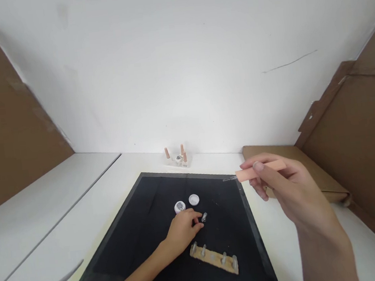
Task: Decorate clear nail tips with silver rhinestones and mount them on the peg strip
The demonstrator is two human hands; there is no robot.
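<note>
My right hand [280, 179] is raised at the right, its thumb and fingers closed on the peach handle of a nail polish brush [245, 175]. The brush's thin clear tip points left, above the mat's far right corner. Low over the black mat, my left hand [184, 228] has its thumb and index fingertips at a small clear false nail [205, 217], which they appear to pinch. A small round jar [179, 206] with something greyish inside stands just beyond this hand, and a white lid [194, 199] lies to the jar's right.
A tan cardboard strip [214, 260] carries several clear false nails standing up near the mat's front. Several peach-capped bottles sit in a clear holder [178, 162] by the wall. A flat cardboard box [328, 187] lies behind my right hand. The black mat [134, 237] covers the white table [78, 193].
</note>
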